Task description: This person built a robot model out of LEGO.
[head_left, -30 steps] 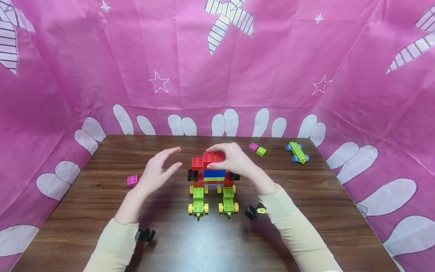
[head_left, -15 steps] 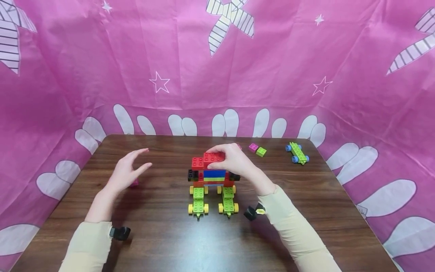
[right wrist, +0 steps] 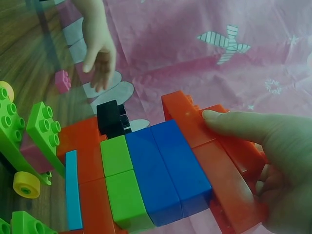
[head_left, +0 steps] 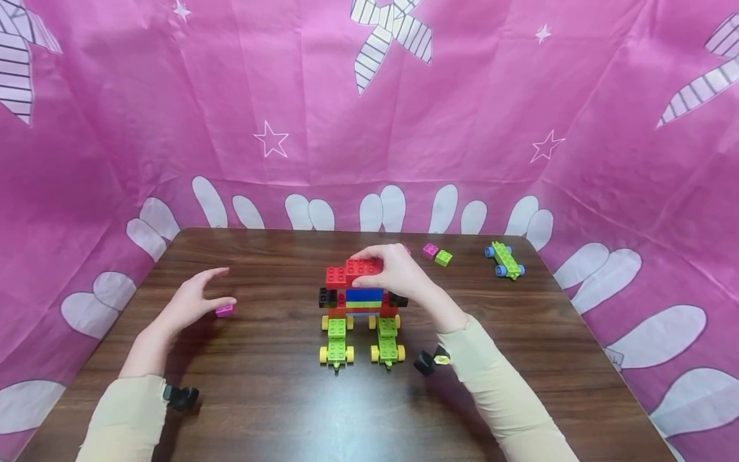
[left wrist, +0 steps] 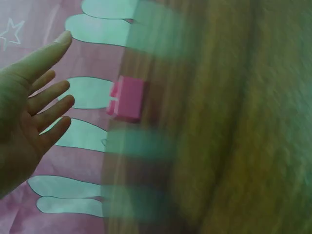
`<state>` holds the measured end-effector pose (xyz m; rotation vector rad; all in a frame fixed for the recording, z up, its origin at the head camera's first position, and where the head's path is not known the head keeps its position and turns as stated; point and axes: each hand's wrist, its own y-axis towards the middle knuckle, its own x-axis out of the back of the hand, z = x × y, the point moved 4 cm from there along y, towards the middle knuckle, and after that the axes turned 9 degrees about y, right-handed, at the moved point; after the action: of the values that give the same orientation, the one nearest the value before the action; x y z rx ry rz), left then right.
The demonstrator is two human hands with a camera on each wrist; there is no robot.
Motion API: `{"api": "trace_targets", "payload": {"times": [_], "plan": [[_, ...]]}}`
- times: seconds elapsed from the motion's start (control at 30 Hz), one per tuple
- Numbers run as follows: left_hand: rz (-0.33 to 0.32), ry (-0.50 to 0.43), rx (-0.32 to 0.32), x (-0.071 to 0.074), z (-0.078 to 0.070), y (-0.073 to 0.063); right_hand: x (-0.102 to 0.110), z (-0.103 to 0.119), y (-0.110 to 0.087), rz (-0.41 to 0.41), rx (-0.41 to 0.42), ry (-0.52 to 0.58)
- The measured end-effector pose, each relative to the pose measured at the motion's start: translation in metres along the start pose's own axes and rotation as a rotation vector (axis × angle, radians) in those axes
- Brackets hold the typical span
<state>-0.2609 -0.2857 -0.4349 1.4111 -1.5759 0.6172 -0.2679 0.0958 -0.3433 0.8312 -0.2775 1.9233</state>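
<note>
In the head view my right hand [head_left: 399, 273] grips the red brick [head_left: 359, 264] on top of a brick build in the table's middle. The right wrist view shows the thumb on that brick's side, above blue bricks [right wrist: 158, 173], lime bricks [right wrist: 127, 200] and a black brick [right wrist: 111, 119]. Two lime wheeled bases [head_left: 337, 350] with yellow wheels carry the build. On the left, my left hand [head_left: 186, 301] hovers with fingers extended and thumb apart, beside a pink brick [head_left: 225, 311]. The left wrist view shows a gap between that hand [left wrist: 24, 112] and the pink brick [left wrist: 130, 99].
Towards the back right lie another pink brick [head_left: 430, 250] and a lime brick [head_left: 443, 258]. A lime wheeled base with blue wheels [head_left: 506, 260] stands farther right. Pink patterned cloth [head_left: 450, 128] surrounds the back and sides of the wooden table [head_left: 277, 404].
My left hand has moved left and slightly down, from beside the build to the pink brick. The right hand keeps its grip on the red brick, and the build stays in place.
</note>
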Motion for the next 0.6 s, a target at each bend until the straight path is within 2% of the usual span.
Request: {"api": "trace_targets", "payload": {"times": [0.13,0.27,0.43,0.6], "plan": [[0.094,-0.007,0.023,-0.008,0.009,-0.003,-0.001,0.0,0.0,0.0,0.003,0.007],[0.148,-0.04,0.018,-0.013,0.016,-0.006,-0.001,-0.001,-0.001,0.002,0.002,0.009],[0.17,-0.078,0.011,-0.016,0.022,-0.008,0.0,-0.001,-0.001,0.0,0.005,0.017],[0.175,-0.046,0.024,-0.021,0.029,-0.008,0.0,-0.001,0.0,0.003,-0.001,0.019]]}}
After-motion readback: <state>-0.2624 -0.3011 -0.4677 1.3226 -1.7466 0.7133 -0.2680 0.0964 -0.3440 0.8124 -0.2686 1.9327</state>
